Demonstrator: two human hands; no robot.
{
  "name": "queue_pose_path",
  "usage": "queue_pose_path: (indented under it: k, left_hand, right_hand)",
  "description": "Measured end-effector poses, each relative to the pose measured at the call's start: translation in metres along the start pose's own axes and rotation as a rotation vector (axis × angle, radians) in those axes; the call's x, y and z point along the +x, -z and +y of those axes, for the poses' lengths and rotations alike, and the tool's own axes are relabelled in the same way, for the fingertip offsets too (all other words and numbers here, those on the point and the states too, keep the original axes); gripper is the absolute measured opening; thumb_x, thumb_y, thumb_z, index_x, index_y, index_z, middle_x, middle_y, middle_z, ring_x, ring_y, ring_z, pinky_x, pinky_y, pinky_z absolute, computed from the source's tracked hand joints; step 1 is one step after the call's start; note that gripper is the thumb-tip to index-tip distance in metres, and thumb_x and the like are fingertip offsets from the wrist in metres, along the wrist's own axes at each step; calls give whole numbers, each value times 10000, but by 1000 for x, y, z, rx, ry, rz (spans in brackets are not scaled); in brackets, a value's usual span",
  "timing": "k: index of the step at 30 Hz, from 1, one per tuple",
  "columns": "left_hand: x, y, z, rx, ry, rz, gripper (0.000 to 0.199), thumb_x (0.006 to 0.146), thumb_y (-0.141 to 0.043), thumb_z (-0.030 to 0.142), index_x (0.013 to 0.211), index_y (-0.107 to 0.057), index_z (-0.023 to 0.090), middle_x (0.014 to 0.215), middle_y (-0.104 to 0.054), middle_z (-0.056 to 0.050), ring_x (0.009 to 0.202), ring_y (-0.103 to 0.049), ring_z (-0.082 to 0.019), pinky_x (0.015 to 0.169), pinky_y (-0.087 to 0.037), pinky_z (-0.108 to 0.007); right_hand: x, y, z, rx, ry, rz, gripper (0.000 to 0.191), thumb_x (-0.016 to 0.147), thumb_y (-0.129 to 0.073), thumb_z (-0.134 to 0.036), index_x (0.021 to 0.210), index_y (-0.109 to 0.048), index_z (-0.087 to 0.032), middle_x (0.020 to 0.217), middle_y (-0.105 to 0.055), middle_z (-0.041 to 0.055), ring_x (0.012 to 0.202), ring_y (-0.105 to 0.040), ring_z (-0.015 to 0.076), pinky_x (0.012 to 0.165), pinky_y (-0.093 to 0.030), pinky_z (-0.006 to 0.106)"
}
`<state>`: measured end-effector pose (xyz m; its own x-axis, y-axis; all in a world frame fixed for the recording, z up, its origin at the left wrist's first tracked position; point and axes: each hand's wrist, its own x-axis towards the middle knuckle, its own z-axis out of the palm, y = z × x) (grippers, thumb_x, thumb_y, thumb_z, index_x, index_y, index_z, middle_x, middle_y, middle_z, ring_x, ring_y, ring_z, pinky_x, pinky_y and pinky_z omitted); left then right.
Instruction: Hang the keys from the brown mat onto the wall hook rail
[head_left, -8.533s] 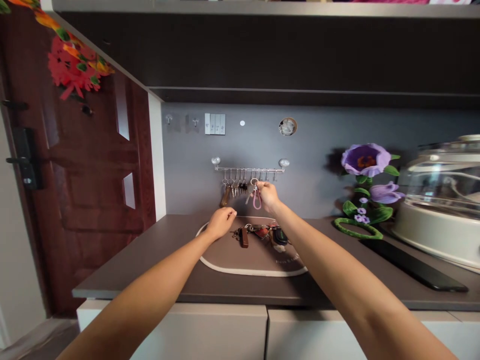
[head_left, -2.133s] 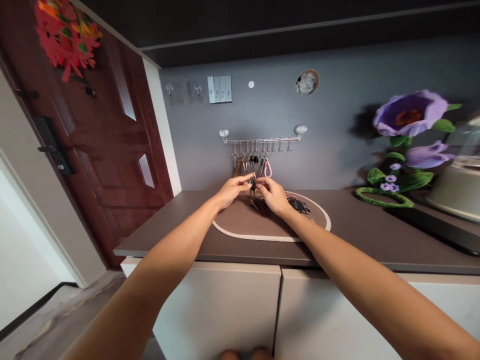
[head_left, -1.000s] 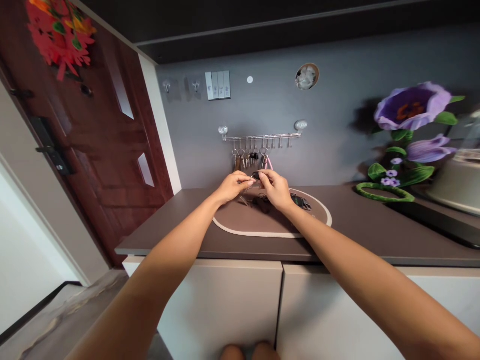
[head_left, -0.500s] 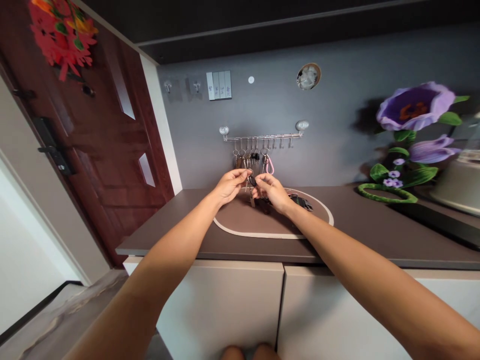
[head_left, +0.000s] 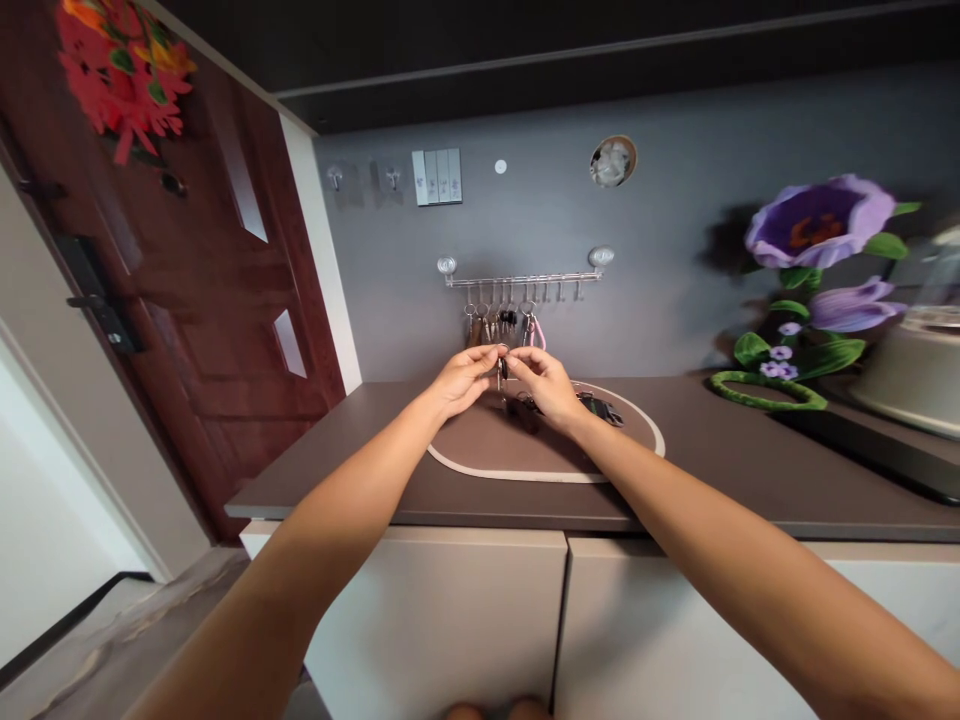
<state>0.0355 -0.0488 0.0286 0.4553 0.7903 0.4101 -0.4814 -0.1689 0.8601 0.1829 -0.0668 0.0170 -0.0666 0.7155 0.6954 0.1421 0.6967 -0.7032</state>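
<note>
Between my two hands, above an oval brown mat (head_left: pixel 480 450) with a pale rim, hangs a bunch of keys (head_left: pixel 502 372) on a metal ring. My left hand (head_left: pixel 469 380) pinches the ring side with thumb and forefinger. Opposite it, the fingertips of my right hand (head_left: pixel 544 385) close on the same bunch, near a dark key head. Just behind, several keys (head_left: pixel 491 325) hang from a clear hook rail (head_left: pixel 525 280) on the grey wall, with a pink carabiner (head_left: pixel 537 332) among them. Dark items (head_left: pixel 600 408) lie on the mat, partly hidden by my right hand.
A purple flower ornament (head_left: pixel 821 225) stands at the right beside a beige appliance (head_left: pixel 911 365). A dark red door (head_left: pixel 210 300) is on the left. A black shelf (head_left: pixel 525 60) overhangs the counter (head_left: pixel 337 430); wall switches (head_left: pixel 439 178) sit above the rail.
My hands have drawn slightly closer together at the ring, and the dark key head has turned more upright between my fingertips. The view has shifted slightly.
</note>
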Motion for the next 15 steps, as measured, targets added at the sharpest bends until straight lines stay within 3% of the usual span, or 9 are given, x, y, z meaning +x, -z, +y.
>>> queue_pose_path:
  k: [10,15]
  left_hand:
    - [1,-2,-3,22,-15,16,266,628,-692,268,868,-640,165,938,-619,-47,909,-531,-140,878,-366,-351]
    - [2,1,-5,147,-49,119,319,668,-650,318,951,-599,180,986,-588,-61,922,-536,-137,870,-389,-339]
  right_hand:
    - [2,2,-5,43,-41,38,268,728,-524,-438,795,-532,-178,757,-542,-3,680,-489,94,679,-425,231]
    - [4,5,-8,112,-122,91,265,716,-526,-442,785,-503,-188,721,-491,-22,651,-473,78,622,-437,200]
